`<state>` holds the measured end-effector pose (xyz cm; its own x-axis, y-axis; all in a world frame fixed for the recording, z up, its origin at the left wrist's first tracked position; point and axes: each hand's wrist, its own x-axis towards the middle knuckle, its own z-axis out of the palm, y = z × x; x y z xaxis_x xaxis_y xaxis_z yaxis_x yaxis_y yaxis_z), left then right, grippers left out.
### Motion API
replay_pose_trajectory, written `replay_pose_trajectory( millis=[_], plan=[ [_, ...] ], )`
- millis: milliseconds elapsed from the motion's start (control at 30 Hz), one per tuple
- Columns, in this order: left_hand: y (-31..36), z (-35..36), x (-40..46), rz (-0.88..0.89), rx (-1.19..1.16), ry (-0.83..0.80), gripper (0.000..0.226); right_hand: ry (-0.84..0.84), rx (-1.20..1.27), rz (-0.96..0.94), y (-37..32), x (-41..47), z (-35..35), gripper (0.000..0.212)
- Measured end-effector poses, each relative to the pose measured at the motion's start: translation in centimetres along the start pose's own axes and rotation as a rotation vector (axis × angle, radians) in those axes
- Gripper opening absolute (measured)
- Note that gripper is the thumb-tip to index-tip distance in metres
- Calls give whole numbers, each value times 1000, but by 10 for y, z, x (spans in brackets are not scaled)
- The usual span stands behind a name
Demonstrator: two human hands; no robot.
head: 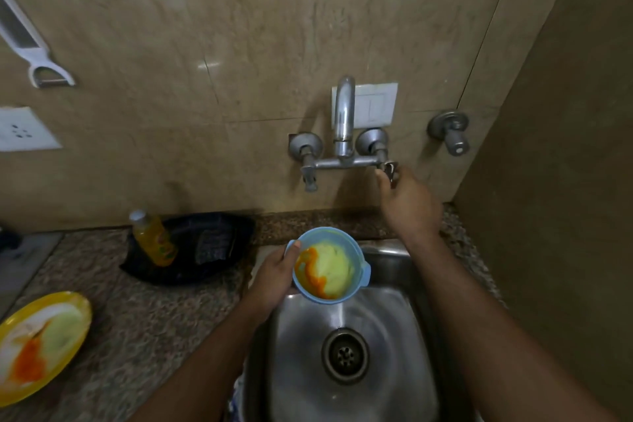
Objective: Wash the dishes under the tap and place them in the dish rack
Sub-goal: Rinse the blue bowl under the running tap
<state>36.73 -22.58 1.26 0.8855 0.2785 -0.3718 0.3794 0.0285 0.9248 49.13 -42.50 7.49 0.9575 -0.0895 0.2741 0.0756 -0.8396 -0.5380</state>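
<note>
Left hand [274, 279] grips the blue bowl [330, 265] by its rim at about 9 o'clock, thumb over the edge, holding it above the rear of the steel sink [346, 353], likely so the yellow and orange residue sits under the tap spout [344, 113].

Right hand [407, 199] reaches up to 1 o'clock of the bowl, fingers closed round the right tap handle [390, 169], probably to start the water. No stream visible.

Soiled yellow plate [41, 343] waits on the bench [137, 319] at 8 o'clock.
</note>
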Motion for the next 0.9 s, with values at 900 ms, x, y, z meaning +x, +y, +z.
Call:
replay_pose_trajectory(
  millis=[900],
  plan=[
    [-1, 1, 12, 22, -75, -67, 32, -126, 462, 143, 0, 7, 14, 46]
  ],
)
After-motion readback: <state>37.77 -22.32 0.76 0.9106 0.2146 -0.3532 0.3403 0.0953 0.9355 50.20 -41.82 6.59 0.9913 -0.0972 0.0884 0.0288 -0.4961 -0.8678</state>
